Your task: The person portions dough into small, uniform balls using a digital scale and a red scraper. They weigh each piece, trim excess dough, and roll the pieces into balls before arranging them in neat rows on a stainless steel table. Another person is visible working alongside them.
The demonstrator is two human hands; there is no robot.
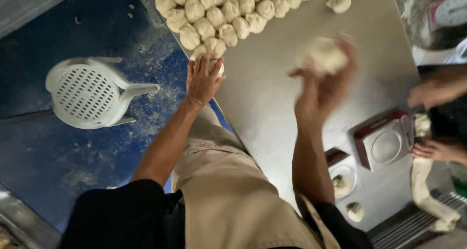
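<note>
My left hand [203, 79] presses flat, fingers spread, on a pale round dough ball [219, 68] at the steel tabletop [272, 98] edge; my right hand [323, 83] cups a soft dough lump [323, 54]; either could roll off onto the blue floor [97, 156].

A grey metal worktop [272, 93] runs across the view. At its far end, rows of round dough balls [228, 10] lie packed side by side, touching one another, and one more dough ball [339, 2] sits apart near them. Nearer, a small red-framed scale [384, 141] with a white round plate stands on the metal. Just beside it lie two small dough pieces [348, 198]. A long strip of dough [424, 190] lies at the worktop's edge.
</note>
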